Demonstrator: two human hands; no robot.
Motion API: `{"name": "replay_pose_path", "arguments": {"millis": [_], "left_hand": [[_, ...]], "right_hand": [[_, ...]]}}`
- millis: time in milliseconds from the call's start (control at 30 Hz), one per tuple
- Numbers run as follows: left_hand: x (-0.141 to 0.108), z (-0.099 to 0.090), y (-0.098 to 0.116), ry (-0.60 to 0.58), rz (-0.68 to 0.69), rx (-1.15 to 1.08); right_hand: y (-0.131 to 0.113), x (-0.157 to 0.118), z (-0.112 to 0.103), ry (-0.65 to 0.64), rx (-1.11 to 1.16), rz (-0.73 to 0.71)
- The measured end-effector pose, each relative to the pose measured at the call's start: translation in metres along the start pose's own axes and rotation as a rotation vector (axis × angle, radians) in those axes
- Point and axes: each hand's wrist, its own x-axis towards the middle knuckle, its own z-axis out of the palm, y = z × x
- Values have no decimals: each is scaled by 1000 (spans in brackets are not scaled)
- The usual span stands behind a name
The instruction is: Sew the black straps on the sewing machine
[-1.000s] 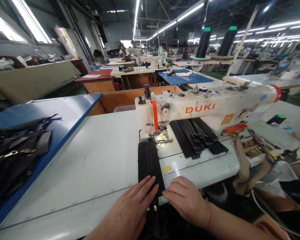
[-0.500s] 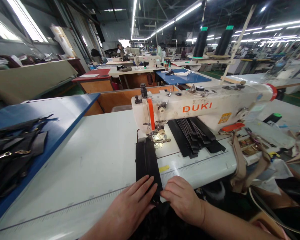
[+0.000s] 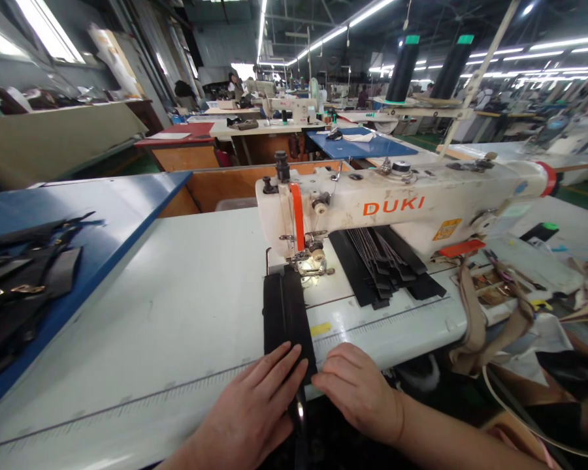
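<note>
A wide black strip [image 3: 285, 313] with a lengthwise line down its middle lies on the pale sewing table, its far end under the presser foot of the sewing machine [image 3: 402, 202]. My left hand [image 3: 252, 398] rests flat on the near part of the strip, fingers stretched out. At the strip's right edge, my right hand [image 3: 357, 388] has its fingers curled and pressed together, pinching the edge; the fingertips are partly hidden. Below my left fingers hangs a narrow dark piece with a shiny metal part [image 3: 300, 410].
Stacked black strips [image 3: 382, 264] lie under the machine arm. Black straps with metal fittings [image 3: 27, 287] cover part of the blue table at left. Beige straps [image 3: 465, 320] hang over the right edge, beside a small parts tray [image 3: 492, 287]. Thread cones [image 3: 402, 70] stand behind.
The view has shifted slightly. The shiny metal part below my left hand shows more clearly now. Both hands keep nearly the same place on the strip.
</note>
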Motion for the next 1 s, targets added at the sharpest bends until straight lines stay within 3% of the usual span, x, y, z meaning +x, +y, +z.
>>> {"name": "replay_pose_path", "arguments": {"millis": [433,667,867,1000], "left_hand": [[7,7,20,145,-58,101],[12,1,19,198,-34,105],[0,10,13,80,34,111],[-1,12,12,75,63,128]], "right_hand": [[9,12,-23,-147,67,117],[16,19,-27,-283,29,47],[15,18,-27,-281,44,-5],[15,15,-24,-305,-19,-59]]}}
